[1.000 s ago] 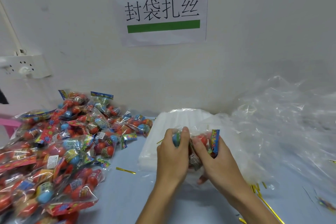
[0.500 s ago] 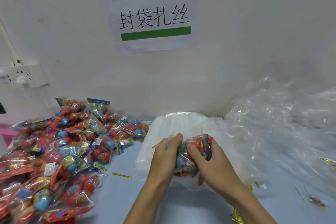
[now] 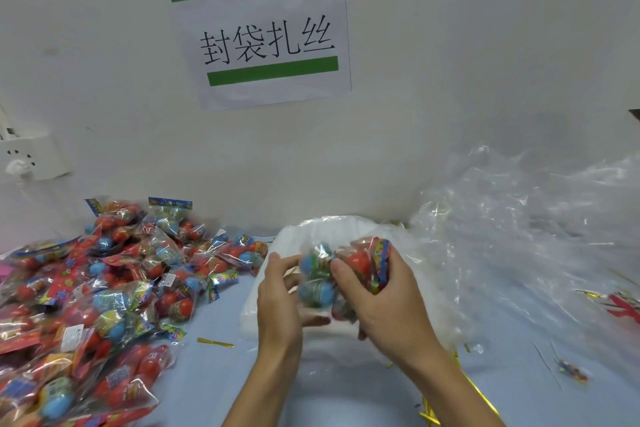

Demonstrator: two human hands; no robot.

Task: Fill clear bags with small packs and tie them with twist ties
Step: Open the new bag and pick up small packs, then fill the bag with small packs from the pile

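A bundle of small packs point(image 3: 332, 270) with red and blue eggs, wrapped in clear film, is held up between both hands above a stack of white-looking clear bags point(image 3: 329, 229). My right hand point(image 3: 384, 302) grips the bundle from the right, fingers curled over the red packs. My left hand point(image 3: 278, 298) is at the bundle's left side with fingers bent round the blue end; that part is blurred. A gold twist tie point(image 3: 214, 342) lies on the table to the left of my left wrist.
A large heap of small packs point(image 3: 97, 288) covers the left of the blue table. Crumpled clear bags point(image 3: 526, 236) pile up at the right. More gold twist ties point(image 3: 446, 388) lie by my right forearm. A wall with a paper sign point(image 3: 263, 35) stands close behind.
The bundle has been turned and lifted a little between my hands. My left fingers have loosened and spread at its left side. The view has tilted down slightly.
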